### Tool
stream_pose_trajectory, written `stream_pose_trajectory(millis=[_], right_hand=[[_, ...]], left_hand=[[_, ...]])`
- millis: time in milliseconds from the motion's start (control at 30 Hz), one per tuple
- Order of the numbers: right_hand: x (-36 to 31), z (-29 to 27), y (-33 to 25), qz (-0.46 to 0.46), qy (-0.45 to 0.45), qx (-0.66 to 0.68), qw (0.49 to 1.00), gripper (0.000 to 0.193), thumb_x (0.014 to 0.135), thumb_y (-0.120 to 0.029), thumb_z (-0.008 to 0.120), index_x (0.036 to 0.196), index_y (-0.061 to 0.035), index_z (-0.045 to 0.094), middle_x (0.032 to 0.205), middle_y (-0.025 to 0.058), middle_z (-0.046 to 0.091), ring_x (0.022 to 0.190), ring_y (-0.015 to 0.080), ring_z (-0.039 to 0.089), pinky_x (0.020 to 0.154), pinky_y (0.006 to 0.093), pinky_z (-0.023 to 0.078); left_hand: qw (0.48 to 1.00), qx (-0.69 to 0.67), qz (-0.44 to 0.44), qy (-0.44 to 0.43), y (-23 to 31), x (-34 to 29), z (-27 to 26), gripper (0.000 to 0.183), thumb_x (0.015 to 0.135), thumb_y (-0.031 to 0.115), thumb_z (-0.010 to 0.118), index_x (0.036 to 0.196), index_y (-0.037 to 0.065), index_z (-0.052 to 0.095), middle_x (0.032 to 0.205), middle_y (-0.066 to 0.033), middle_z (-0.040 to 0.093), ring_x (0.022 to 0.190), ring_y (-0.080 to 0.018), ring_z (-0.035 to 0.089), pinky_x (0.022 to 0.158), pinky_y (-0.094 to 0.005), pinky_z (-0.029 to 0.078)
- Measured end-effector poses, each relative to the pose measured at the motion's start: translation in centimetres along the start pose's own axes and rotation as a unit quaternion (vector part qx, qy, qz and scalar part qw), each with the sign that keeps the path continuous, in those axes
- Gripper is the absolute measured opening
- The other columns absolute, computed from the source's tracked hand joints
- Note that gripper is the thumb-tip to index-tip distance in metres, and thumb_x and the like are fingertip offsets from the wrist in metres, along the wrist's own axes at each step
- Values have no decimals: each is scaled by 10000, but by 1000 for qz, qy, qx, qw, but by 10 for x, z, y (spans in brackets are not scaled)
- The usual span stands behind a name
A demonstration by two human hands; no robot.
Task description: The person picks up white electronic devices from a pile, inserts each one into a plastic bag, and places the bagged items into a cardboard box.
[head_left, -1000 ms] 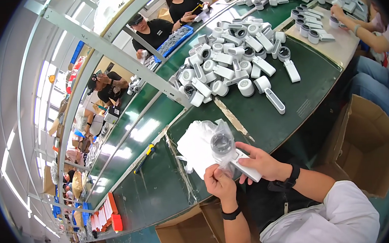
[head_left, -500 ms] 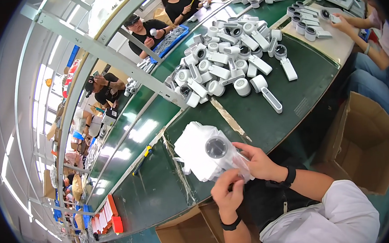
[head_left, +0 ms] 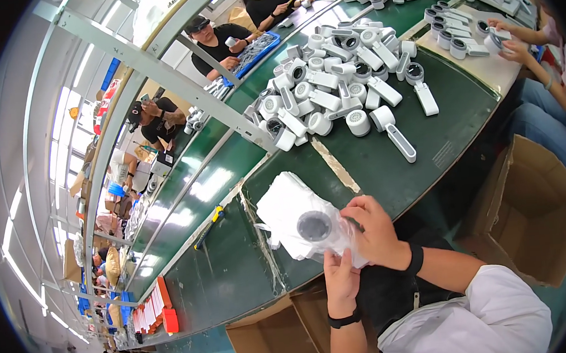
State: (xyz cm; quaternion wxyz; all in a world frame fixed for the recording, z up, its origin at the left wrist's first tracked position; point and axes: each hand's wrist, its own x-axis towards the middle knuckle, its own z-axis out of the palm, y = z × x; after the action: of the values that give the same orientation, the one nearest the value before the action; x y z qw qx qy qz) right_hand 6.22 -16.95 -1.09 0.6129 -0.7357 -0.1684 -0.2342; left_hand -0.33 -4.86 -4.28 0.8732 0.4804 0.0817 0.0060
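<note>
A white handheld fan with a grey round face (head_left: 314,226) lies inside a thin see-through plastic bag (head_left: 344,231). Beneath it is a stack of white plastic bags (head_left: 281,206) at the near edge of the green table. My right hand (head_left: 380,235) is closed on the right side of the bagged fan, thumb and fingers around the film. From below, my left hand (head_left: 341,280) pinches the bag's near edge with its fingertips. The bag film and my fingers partly hide the fan's handle.
A big pile of white handheld fans (head_left: 335,74) covers the far table (head_left: 425,140). A yellow-handled tool (head_left: 209,226) lies left of the bags. Cardboard boxes (head_left: 529,218) stand right and below. A metal frame (head_left: 157,67) crosses the left; co-workers (head_left: 523,41) sit around.
My left hand has moved a little and now grips the bag's near edge. My right hand has shifted along the bag's right side. The film now covers the fan's face.
</note>
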Motion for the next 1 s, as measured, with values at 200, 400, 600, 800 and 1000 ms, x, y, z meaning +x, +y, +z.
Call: stream_pose_trajectory(millis=[200,400,600,800,1000], right_hand=[[-3,-8,28,-87,-28,-21,996,90,818,-78,695,897,-36,686,794,105,674,685,279,658,594,347,524],[-19,-18,30,-81,-102,-2,991,70,828,-109,700,866,-50,691,727,95,655,611,260,637,548,328,508],[9,-56,61,-33,19,-125,991,94,794,-84,701,870,-32,683,788,105,649,716,272,626,642,356,510],[66,-99,102,-29,79,-465,881,564,778,-189,733,1285,-69,518,1117,141,591,1060,314,547,777,422,512],[76,-99,111,167,-132,-452,866,703,778,-233,728,1379,-81,398,1028,132,627,981,336,603,774,455,515]], left_hand=[[989,-93,112,-19,20,-3,-18,553,933,153,636,1405,127,349,1292,-150,534,999,-315,634,712,-404,579],[955,59,231,176,51,-9,-50,464,930,84,627,1345,34,427,1207,-132,582,978,-246,639,657,-346,590],[770,370,210,475,101,-20,-144,471,858,65,642,1293,-48,503,1086,-161,628,892,-243,641,662,-311,552],[549,640,164,512,102,0,-205,564,801,186,701,1283,-46,520,1196,-251,598,1103,-421,565,965,-454,427],[399,715,216,531,96,16,-146,585,750,217,773,1236,-27,557,1100,-207,627,1025,-388,587,943,-457,441]])
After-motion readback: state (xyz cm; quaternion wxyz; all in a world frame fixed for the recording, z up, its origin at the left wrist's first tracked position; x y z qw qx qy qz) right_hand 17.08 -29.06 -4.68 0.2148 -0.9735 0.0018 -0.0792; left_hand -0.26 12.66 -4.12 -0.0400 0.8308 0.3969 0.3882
